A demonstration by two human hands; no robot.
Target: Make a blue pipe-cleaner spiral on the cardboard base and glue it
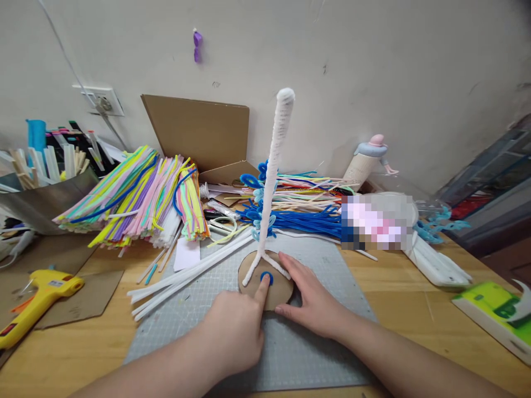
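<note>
A round cardboard disc point(274, 298) lies on the grey cutting mat. On it stands a tall white stem wrapped in pipe cleaner point(275, 149), upright with a slight lean, its two lower legs splayed over the disc. Between those legs is a small blue pipe cleaner coil point(266, 277). My left hand point(238, 323) presses the coil with its straight index finger; its other fingers are curled in, and nothing shows in them. My right hand point(313, 296) grips the disc's right side, fingers at the far edge and thumb at the near edge.
White pipe cleaners point(194, 271) lie across the cutting mat point(323, 354). Colourful pipe cleaner bundles point(136, 193) and blue ones point(302, 222) line the back. A yellow glue gun point(45, 296) lies left; a green-and-white box point(498, 312) sits right. Scissors point(223, 228) lie behind the mat.
</note>
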